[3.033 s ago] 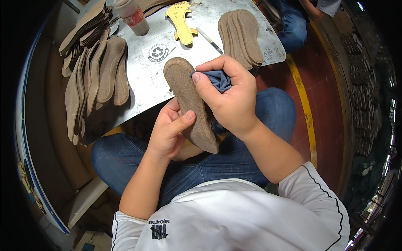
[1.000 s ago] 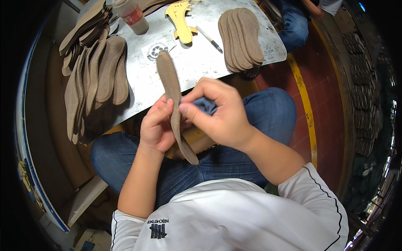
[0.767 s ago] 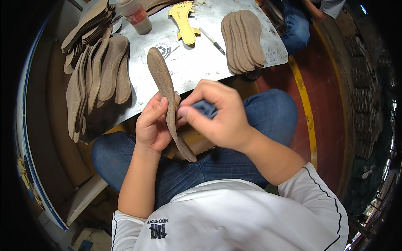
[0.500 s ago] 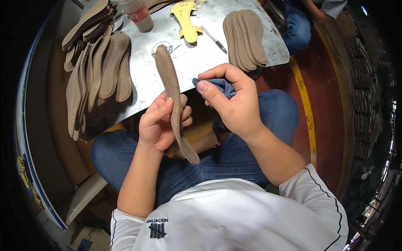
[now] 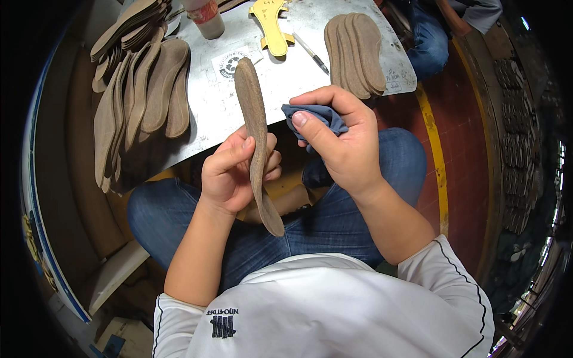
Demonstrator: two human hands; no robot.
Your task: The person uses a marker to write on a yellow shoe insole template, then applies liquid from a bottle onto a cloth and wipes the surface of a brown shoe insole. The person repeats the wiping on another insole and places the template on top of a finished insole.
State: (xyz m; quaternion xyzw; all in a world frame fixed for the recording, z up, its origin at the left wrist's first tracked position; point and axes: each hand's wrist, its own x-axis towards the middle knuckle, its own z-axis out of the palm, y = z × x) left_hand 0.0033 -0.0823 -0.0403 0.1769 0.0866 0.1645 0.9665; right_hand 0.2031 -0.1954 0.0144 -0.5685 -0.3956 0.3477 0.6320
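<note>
My left hand (image 5: 230,170) grips a brown, speckled insole (image 5: 253,113) by its middle, thumb on one side and fingers on the other. The insole is held up almost on edge, over my lap and the table's near edge. In my right hand (image 5: 346,134) a bunched blue-grey cloth (image 5: 319,117) is pinched between thumb and fingers. The cloth is to the right of the insole and apart from it. Part of the cloth is hidden in my palm.
On the metal table (image 5: 286,89), overlapping insoles (image 5: 158,89) lie at the left and a neat row of insoles (image 5: 355,56) at the right. Between them are a yellow sole-shaped template (image 5: 271,27), a pen (image 5: 311,53), a round-printed label (image 5: 230,63) and a bottle (image 5: 206,21). A person in jeans (image 5: 428,45) sits beyond.
The insole has turned slightly, so more of its broad face shows. My right hand with the cloth has shifted a little to the right. The view has moved slightly.
</note>
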